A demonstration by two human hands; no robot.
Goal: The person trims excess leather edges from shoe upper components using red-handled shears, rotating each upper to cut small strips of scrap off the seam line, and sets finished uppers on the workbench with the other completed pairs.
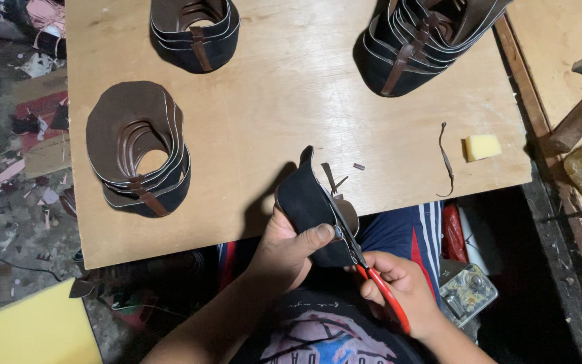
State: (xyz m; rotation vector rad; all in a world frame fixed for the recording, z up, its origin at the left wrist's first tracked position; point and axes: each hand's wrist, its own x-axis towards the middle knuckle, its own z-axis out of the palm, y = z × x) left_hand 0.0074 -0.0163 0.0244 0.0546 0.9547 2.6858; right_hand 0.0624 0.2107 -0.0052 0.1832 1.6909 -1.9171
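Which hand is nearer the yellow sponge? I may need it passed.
Right. The right hand with the scissors sits below the yellow sponge; the left hand is farther left.

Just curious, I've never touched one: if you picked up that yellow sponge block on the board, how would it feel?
The yellow sponge block looks like foam, so probably very light and squashy. Its flat sides suggest it would slide on the wooden board, not roll.
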